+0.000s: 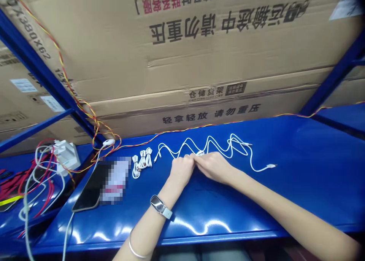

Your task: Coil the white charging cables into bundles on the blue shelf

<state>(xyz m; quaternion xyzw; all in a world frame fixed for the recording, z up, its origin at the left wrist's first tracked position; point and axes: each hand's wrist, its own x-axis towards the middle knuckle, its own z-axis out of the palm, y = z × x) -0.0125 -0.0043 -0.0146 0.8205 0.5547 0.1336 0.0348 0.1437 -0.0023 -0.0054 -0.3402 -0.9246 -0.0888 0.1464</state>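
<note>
My left hand and my right hand meet over the middle of the blue shelf, fingers pressed together. A small loop of white cable shows just beyond the fingertips, held between both hands; the rest of it is hidden. Behind the hands, loose white USB cable lies in zigzags, with one plug off to the right. Left of my left hand sit small tied bundles of white cable, side by side.
A dark phone lies at the left beside a blurred-out pale item. A white power adapter and tangled red and white wires crowd the far left. Cardboard boxes wall the back, with a red-yellow twisted wire before them.
</note>
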